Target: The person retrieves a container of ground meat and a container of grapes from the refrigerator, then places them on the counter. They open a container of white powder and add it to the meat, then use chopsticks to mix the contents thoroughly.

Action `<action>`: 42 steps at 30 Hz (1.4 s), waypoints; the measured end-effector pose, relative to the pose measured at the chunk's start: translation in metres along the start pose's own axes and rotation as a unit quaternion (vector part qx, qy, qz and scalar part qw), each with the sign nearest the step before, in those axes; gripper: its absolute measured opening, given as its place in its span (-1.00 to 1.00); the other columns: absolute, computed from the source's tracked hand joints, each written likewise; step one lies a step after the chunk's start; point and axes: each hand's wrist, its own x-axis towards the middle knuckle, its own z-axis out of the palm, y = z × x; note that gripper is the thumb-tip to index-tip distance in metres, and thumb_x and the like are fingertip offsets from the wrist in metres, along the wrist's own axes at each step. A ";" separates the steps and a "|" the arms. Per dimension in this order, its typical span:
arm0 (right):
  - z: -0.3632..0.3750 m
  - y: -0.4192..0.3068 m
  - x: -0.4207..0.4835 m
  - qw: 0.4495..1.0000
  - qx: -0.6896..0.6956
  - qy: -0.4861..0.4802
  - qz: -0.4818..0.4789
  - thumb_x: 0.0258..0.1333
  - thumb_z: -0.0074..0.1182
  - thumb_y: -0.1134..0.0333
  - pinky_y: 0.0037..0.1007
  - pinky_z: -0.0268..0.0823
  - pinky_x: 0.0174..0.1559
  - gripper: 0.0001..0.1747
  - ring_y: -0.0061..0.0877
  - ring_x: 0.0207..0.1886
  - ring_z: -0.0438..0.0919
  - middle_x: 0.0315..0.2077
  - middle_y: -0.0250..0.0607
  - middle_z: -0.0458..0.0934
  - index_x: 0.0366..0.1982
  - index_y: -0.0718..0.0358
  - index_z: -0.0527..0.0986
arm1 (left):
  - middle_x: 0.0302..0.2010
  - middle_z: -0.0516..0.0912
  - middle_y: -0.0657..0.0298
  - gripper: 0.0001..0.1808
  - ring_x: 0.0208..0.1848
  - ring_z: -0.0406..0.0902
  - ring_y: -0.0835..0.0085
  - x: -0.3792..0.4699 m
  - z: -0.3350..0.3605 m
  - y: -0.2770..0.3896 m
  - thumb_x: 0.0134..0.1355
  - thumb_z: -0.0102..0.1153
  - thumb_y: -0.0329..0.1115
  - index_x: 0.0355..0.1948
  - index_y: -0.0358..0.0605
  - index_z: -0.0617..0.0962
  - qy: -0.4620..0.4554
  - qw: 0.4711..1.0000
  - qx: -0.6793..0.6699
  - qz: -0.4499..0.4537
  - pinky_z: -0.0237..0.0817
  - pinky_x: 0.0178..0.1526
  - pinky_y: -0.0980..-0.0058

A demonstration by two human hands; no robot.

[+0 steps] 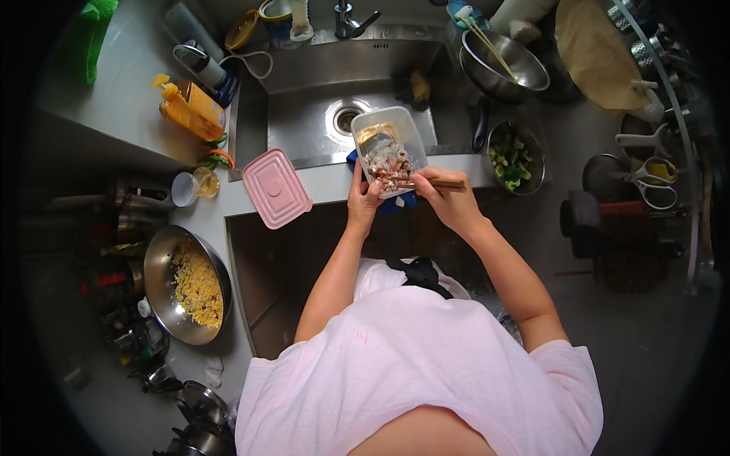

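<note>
My left hand grips the near left side of a clear plastic food container, which is tilted over the front rim of the sink. Inside lie pale, floury pieces of what looks like raw meat, bunched toward the near end. Wooden chopsticks are held in my right hand, their tips down among the pieces. A pink plastic lid rests on the counter edge to the left. Part of a blue cloth shows beneath the container.
The steel sink has a faucet behind it. A bowl of chopped green vegetables and a steel bowl with chopsticks stand to the right. To the left are a yellow soap bottle and a large bowl of yellow grains.
</note>
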 end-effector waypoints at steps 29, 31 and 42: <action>0.002 0.022 0.002 0.979 0.186 -0.016 0.085 0.20 0.00 0.33 -0.63 0.36 -0.37 -0.78 -0.72 -0.45 0.49 -0.50 -0.38 0.56 -0.37 0.36 0.53 | -0.01 0.45 0.20 0.03 -0.05 0.46 0.44 -0.006 0.003 0.003 0.01 0.18 0.25 0.37 0.03 0.01 -0.030 0.999 0.001 0.025 0.37 -0.06 0.48; -0.020 0.011 0.009 0.987 0.142 -0.020 0.076 0.19 0.00 0.31 -0.63 0.31 -0.43 -0.76 -0.73 -0.49 0.46 -0.57 -0.39 0.54 -0.41 0.36 0.54 | -0.06 0.47 0.20 0.03 -0.08 0.48 0.45 -0.008 0.003 0.001 0.02 0.18 0.24 0.37 0.03 0.01 -0.022 0.999 -0.004 0.024 0.37 -0.07 0.48; -0.019 0.022 0.033 0.992 0.107 0.024 0.062 0.18 0.01 0.35 -0.58 0.33 -0.40 -0.78 -0.70 -0.48 0.47 -0.56 -0.34 0.57 -0.42 0.38 0.53 | -0.02 0.44 0.21 0.01 -0.01 0.46 0.41 -0.006 0.004 0.004 0.02 0.15 0.25 0.36 0.05 0.02 -0.010 1.000 0.019 0.007 0.35 -0.02 0.40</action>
